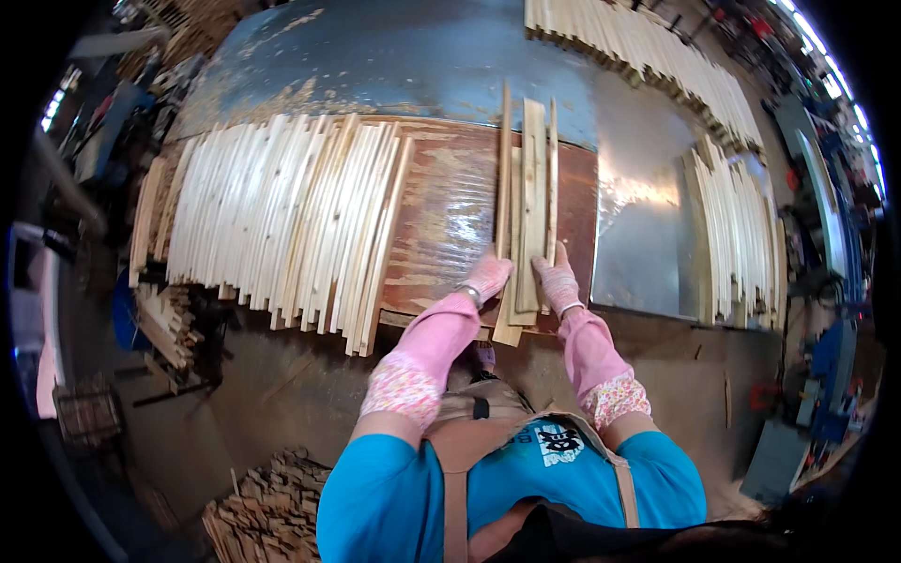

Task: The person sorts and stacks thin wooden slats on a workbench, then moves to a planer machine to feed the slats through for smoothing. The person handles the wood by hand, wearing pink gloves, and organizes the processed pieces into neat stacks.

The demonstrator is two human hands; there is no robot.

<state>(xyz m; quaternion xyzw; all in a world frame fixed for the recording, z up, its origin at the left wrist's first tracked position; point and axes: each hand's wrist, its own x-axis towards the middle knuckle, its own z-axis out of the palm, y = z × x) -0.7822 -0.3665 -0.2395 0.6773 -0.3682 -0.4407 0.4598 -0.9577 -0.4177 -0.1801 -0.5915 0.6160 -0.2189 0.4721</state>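
Observation:
My left hand (pixel 490 275), in a pale pink glove, is closed on the near part of a narrow wooden strip (pixel 505 169) standing on edge. My gloved right hand (pixel 557 281) grips another thin wooden strip (pixel 553 178), its thumb pressed toward the middle. Between the two strips lie flat wooden slats (pixel 533 188), overlapping and pointing away from me. Their near ends stick out past the table's front edge. Beneath them is a worn reddish-brown board (pixel 446 225). My fingertips are partly hidden by the wood.
A wide row of pale wooden strips (pixel 272 216) covers the table's left side. More strips lie in a stack (pixel 737 235) at the right and a row (pixel 648 47) at the far right. Cut wood pieces (pixel 272 511) are heaped on the floor at lower left. Blue machinery (pixel 831 375) stands at the right.

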